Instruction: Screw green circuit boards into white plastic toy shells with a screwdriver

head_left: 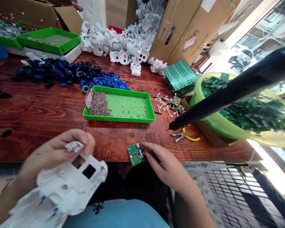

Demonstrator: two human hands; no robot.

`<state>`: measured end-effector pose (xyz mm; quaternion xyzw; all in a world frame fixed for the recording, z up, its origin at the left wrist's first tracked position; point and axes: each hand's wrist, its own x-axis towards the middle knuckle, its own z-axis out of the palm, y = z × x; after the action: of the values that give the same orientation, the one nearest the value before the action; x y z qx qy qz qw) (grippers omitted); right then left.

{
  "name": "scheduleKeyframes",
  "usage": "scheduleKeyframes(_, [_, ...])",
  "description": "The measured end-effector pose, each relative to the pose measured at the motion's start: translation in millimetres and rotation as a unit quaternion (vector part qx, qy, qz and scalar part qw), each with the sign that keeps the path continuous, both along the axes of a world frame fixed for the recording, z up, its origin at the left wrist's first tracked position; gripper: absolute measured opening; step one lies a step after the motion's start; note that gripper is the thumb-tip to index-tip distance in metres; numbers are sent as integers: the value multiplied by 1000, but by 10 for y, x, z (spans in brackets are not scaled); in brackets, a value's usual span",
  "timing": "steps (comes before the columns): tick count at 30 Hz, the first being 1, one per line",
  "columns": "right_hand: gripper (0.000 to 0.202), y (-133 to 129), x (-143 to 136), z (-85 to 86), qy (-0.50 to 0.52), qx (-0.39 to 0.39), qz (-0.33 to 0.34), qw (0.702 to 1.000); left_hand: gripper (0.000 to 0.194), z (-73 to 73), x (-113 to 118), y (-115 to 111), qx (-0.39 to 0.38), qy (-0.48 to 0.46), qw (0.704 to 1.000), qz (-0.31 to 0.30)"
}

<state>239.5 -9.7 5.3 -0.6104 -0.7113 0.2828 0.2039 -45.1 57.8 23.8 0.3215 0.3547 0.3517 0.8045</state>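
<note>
My left hand (59, 150) is closed around the upper edge of a white plastic housing (68, 183), which is tilted over my lap at the lower left. Two square openings and two small blue spots show on the housing. At the table's front edge, my right hand (166, 163) pinches a small green circuit board (135, 154) by its right side, where white connectors sit. Part of my right fingers is hidden behind the hand.
A green tray (128, 119) holding many small screws (99, 104) stands mid-table. Yellow-handled pliers (186, 136) lie to the right, under a black screwdriver-like tool (228, 91). A tub of circuit boards (251, 110) is at the right; white housings (116, 41) are piled behind.
</note>
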Motion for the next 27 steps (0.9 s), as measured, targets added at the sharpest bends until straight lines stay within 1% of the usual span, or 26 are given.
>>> scheduleKeyframes(2, [34,33,10,-2,-2,18,30,999,15,-75,166,-105,-54,-9,998,-11])
scheduleKeyframes(5, [39,140,56,1,-43,62,111,991,16,-175,300,-167,-124,-6,992,-7])
scheduleKeyframes(8, [30,257,84,30,-90,81,172,978,20,-193,315,-134,-132,-15,991,29])
scheduleKeyframes(10, [20,309,88,49,-109,80,178,975,23,-161,302,-119,-140,-30,988,58])
scheduleKeyframes(12, [13,328,92,43,-120,79,160,977,28,-129,299,-142,-151,-59,985,62])
scheduleKeyframes(14, [9,304,102,8,-119,86,128,981,34,-127,317,-199,-158,-93,982,34])
scheduleKeyframes(16, [6,229,115,-36,-99,111,85,985,34,-159,360,-268,-172,-115,978,7])
scheduleKeyframes(18, [3,105,111,-44,-62,177,11,982,31,-204,419,-331,-197,-115,974,-8])
scheduleKeyframes(20, [8,-49,71,14,-8,260,-80,962,29,-236,487,-380,-222,-106,969,-16])
scheduleKeyframes(21, [12,-125,34,68,17,289,-105,951,29,-243,521,-398,-234,-106,966,-24])
scheduleKeyframes(22, [16,-194,-13,131,33,304,-101,947,30,-244,556,-414,-247,-110,962,-34])
scheduleKeyframes(23, [19,-251,-67,197,37,304,-73,949,30,-239,589,-427,-261,-118,957,-40])
scheduleKeyframes(26, [17,-333,-238,332,-17,249,57,967,29,-208,673,-458,-274,-149,950,-29])
scheduleKeyframes(27, [14,-334,-285,344,-36,231,81,969,28,-197,694,-469,-267,-157,951,-22])
